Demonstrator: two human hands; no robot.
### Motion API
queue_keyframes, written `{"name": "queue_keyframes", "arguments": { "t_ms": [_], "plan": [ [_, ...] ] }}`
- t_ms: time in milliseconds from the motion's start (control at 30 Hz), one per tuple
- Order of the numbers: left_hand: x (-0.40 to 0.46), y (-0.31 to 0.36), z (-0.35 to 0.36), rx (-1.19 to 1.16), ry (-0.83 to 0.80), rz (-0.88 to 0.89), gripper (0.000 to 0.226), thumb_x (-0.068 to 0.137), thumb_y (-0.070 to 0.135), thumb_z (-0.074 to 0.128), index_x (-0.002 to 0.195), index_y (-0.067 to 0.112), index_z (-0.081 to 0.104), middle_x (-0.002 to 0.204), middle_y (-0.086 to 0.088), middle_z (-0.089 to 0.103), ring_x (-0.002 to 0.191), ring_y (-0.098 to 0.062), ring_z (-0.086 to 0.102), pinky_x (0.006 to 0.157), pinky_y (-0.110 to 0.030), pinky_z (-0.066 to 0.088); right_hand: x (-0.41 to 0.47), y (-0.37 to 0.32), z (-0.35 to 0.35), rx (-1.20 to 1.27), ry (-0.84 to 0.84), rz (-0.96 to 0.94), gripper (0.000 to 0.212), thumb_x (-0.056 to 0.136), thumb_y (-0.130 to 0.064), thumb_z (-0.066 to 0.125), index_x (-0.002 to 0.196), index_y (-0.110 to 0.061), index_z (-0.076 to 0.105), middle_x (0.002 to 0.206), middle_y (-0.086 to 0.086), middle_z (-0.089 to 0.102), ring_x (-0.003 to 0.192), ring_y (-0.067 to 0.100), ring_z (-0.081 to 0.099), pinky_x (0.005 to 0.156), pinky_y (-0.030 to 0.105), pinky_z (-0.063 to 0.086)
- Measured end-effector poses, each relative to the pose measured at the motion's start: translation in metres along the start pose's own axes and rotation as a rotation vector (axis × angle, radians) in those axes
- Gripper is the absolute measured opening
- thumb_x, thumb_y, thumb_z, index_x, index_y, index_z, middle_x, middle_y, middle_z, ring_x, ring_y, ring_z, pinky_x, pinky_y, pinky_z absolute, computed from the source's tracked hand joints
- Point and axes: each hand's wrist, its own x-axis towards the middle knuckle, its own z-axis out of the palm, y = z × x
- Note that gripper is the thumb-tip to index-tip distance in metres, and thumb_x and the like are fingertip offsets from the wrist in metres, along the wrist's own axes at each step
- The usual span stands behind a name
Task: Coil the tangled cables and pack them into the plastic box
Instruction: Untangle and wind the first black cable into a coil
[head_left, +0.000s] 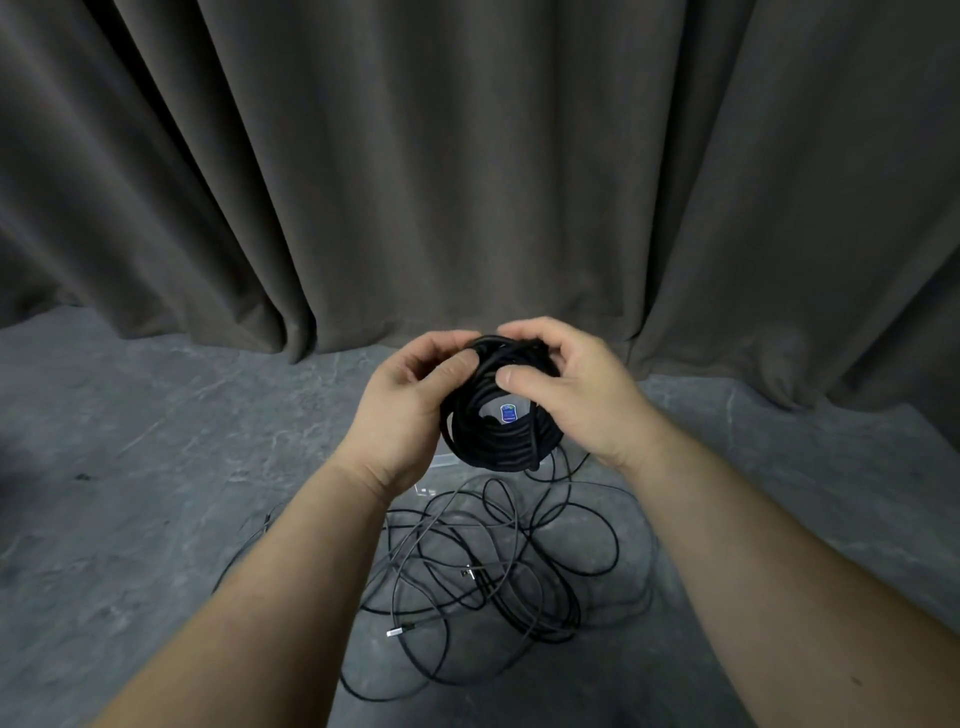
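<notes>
Both hands (400, 410) (576, 395) grip coiled cable (493, 441) above plastic box (441, 465).

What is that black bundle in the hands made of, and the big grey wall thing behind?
The coiled cable looks rubber- or plastic-coated: smooth, matte black, bending in tight loops. The curtain looks like thick woven cloth: dull grey-brown, hanging in deep soft folds.

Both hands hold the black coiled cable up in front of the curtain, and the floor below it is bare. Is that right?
Not quite. The head view shows both hands, left hand and right hand, gripping the coiled cable, but loose tangled cables lie on the floor below.
</notes>
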Motion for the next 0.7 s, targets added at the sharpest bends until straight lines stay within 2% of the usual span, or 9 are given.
{"name": "queue_keyframes", "arguments": {
  "t_ms": [133,267,400,500,567,633,700],
  "plan": [
    [-0.001,0.001,0.001,0.01,0.046,0.013,0.007,0.077,0.009,0.062,0.084,0.012,0.063,0.083,-0.008,0.066,0.075,-0.02,0.06,0.072,-0.028,0.05,0.0,0.002,0.004,0.002,-0.02,0.029,0.038,0.081,-0.017,0.072,0.117,-0.027,0.061,0.11,-0.006,0.068,0.105,0.006,0.063,0.1,0.034,0.048],
    [-0.002,0.001,0.0,0.041,0.09,0.041,0.02,0.092,-0.003,0.053,0.082,0.012,0.062,0.077,-0.004,0.065,0.072,-0.018,0.058,0.068,-0.025,0.05,0.0,0.004,0.01,0.049,-0.03,0.051,0.044,0.074,-0.029,0.073,0.117,-0.027,0.062,0.109,-0.003,0.069,0.104,0.009,0.065,0.101,0.038,0.048],
    [-0.001,0.004,0.0,0.014,0.068,0.023,0.014,0.093,0.017,0.057,0.102,0.017,0.068,0.094,-0.001,0.072,0.092,-0.015,0.065,0.086,-0.025,0.052,0.004,0.006,0.012,0.168,0.062,0.047,0.036,0.073,-0.032,0.072,0.108,-0.028,0.064,0.103,-0.003,0.071,0.1,0.011,0.067,0.097,0.036,0.05],
    [-0.001,0.003,-0.001,0.038,0.017,-0.024,0.03,0.089,0.021,0.062,0.118,0.022,0.062,0.115,-0.003,0.069,0.107,-0.02,0.064,0.101,-0.032,0.047,0.007,0.003,0.013,0.269,0.185,0.049,0.03,0.083,-0.023,0.072,0.112,-0.018,0.064,0.102,-0.001,0.071,0.097,0.01,0.066,0.096,0.034,0.049],
    [-0.001,0.002,0.0,0.061,0.047,-0.034,0.032,0.093,0.012,0.057,0.124,0.02,0.059,0.12,-0.006,0.068,0.104,-0.023,0.065,0.101,-0.036,0.048,0.008,0.001,0.011,0.299,0.206,0.066,0.045,0.082,-0.03,0.073,0.123,-0.015,0.058,0.115,0.001,0.067,0.108,0.011,0.063,0.102,0.035,0.047],
    [0.0,0.004,0.001,0.006,0.121,-0.029,0.032,0.094,0.009,0.056,0.126,0.014,0.059,0.114,-0.005,0.069,0.094,-0.018,0.068,0.093,-0.033,0.053,0.006,-0.001,0.008,0.322,0.151,0.122,0.064,0.075,-0.04,0.074,0.13,-0.018,0.051,0.126,-0.001,0.06,0.119,0.012,0.058,0.106,0.038,0.043],
    [0.001,0.007,-0.001,-0.064,0.176,-0.042,0.036,0.092,0.008,0.058,0.128,0.012,0.056,0.11,-0.002,0.07,0.09,-0.016,0.069,0.083,-0.028,0.056,0.003,-0.002,0.005,0.362,0.051,0.171,0.06,0.079,-0.027,0.071,0.133,-0.014,0.048,0.127,-0.002,0.06,0.118,0.014,0.059,0.103,0.042,0.046]
  ]
}}
